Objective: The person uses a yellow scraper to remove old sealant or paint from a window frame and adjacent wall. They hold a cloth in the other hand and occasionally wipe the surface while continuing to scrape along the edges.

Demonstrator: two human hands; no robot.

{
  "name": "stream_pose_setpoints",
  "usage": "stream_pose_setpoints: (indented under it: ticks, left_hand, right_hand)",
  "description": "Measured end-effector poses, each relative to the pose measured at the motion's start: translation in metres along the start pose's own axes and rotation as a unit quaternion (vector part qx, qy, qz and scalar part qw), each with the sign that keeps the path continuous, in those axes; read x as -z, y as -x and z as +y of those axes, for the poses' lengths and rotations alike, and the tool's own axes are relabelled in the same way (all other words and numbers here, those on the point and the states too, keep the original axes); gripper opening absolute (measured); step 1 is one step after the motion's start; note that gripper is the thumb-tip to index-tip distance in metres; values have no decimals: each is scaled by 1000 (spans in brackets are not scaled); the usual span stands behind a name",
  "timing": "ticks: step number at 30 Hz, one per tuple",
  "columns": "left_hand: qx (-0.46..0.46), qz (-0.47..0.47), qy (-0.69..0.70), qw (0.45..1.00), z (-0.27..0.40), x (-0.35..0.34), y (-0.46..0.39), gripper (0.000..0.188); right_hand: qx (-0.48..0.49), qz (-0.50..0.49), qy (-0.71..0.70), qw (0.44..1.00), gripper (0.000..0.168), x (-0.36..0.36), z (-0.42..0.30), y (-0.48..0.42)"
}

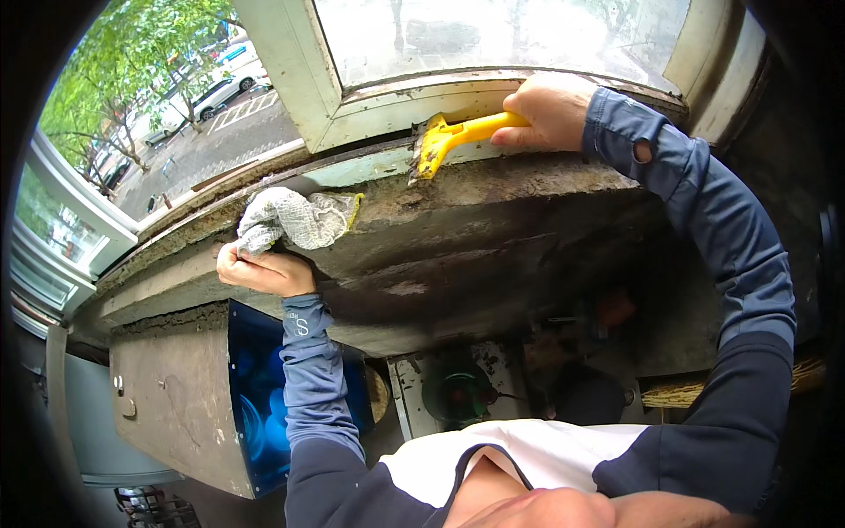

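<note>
My right hand (551, 115) grips the handle of a yellow plastic scraper (462, 135). The scraper's dirt-caked head rests at the edge of the window sill (449, 191), below the pale window frame (422, 105). My left hand (267, 269) pinches a whitish knit cloth, seemingly a work glove with a yellow-green hem (300, 218), which lies bunched on the sill further left. The sill is rough and stained, with dark grime along the frame's lower rail.
Left of the frame the window stands open to trees and parked cars (218, 92). Below the sill are a worn cabinet (178, 396) with a blue side, a dark green round vessel (455, 393) on a light surface, and straw bristles (673, 396) at the right.
</note>
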State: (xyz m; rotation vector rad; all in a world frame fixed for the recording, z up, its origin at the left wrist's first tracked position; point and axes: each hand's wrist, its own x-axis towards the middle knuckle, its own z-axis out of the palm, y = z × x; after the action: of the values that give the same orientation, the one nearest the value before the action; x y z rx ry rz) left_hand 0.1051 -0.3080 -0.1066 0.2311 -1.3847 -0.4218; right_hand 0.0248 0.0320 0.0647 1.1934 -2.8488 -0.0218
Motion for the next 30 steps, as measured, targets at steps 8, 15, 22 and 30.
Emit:
stream_pose_setpoints:
  ticks: [8,15,22,30]
  left_hand:
    - [6,6,6,1000,3,1,2,25]
    - [15,8,-14,1000,-2,4,-3,25]
    - [-24,16,15,999,-3,-6,0,28]
    - [-18,19,7,1000,-6,4,1,26]
  right_hand:
    - [11,-9,-8,1000,50,-4,-21,-18]
    - [9,-32,26,999,52,0,-55,-32]
    - [38,74,-5,996,55,-16,-93,-74]
    - [-51,88,69,992,42,-32,-28,72]
